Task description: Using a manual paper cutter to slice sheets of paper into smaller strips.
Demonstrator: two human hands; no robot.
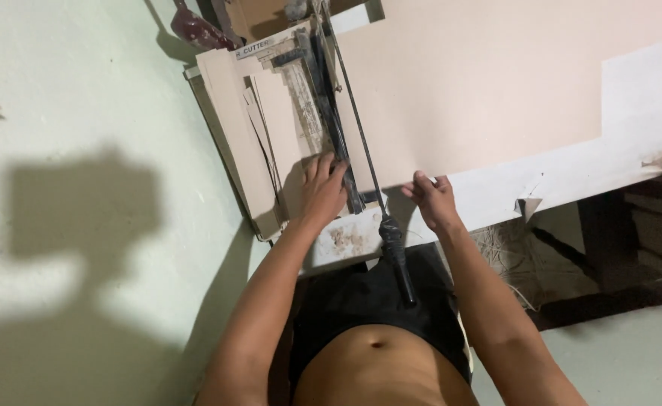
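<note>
Bench (pixel 647 98): 1 cutter (pixel 323 113), 2 hands.

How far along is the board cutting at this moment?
Done: cut strips lie stacked on the cutter's left side. In hand: the left hand presses flat by the cutter's clamp bar, and the right hand grips the large board's near edge. Left: the blade handle is untouched, so this cut isn't made.

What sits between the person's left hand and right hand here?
In the head view, the cutter's long blade arm, ending in a black handle, runs between the left hand and the right hand.
</note>
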